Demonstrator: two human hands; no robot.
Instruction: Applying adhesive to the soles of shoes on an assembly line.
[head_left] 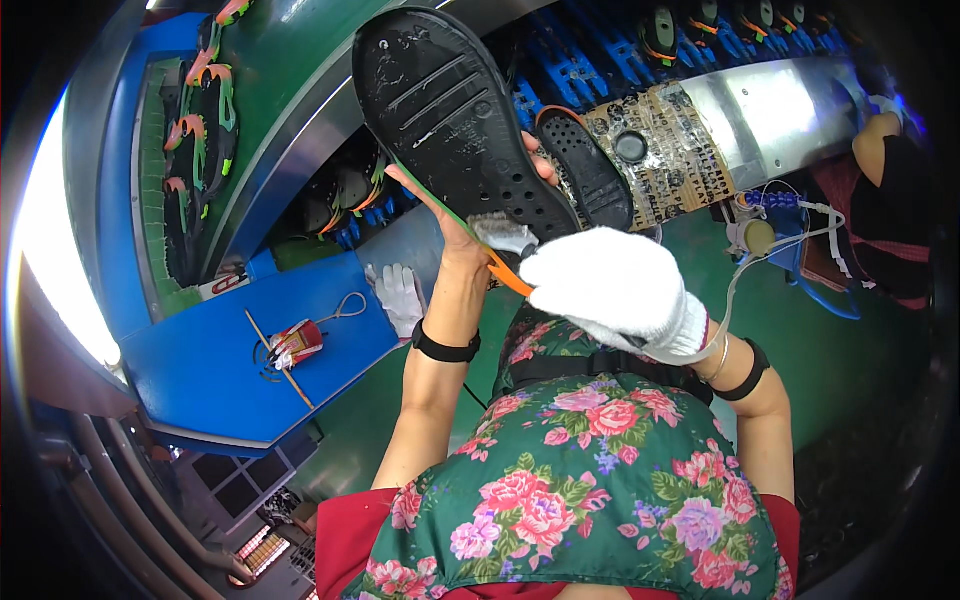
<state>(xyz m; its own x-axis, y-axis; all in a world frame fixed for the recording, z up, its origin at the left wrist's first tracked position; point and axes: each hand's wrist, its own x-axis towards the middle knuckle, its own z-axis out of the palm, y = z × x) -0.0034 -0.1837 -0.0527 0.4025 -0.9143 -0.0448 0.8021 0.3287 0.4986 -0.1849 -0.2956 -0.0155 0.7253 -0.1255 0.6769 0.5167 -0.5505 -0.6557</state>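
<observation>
A large black shoe sole (pixel 450 120) with ridges and small holes is tilted up before me, its surface shiny in patches. My bare left hand (pixel 455 225) grips it from beneath, thumb along the left edge and fingertips showing at the right edge. My right hand (pixel 615 290), in a white knitted glove, is closed round a brush (pixel 503 235); the pale bristles touch the sole's lower part, and the glove hides the handle. An orange strip (pixel 510 275) shows beside the brush. Behind lies a second black sole (pixel 590 170) with an orange edge.
The second sole rests on a taped metal ledge (pixel 665 150). On the blue table (pixel 200 370) at left are a red pot (pixel 300 343) with a stick and a white glove (pixel 398 300). Shoe parts (pixel 195 130) line the far left. Another person's arm (pixel 875 145) shows at right, near a hose (pixel 740 270).
</observation>
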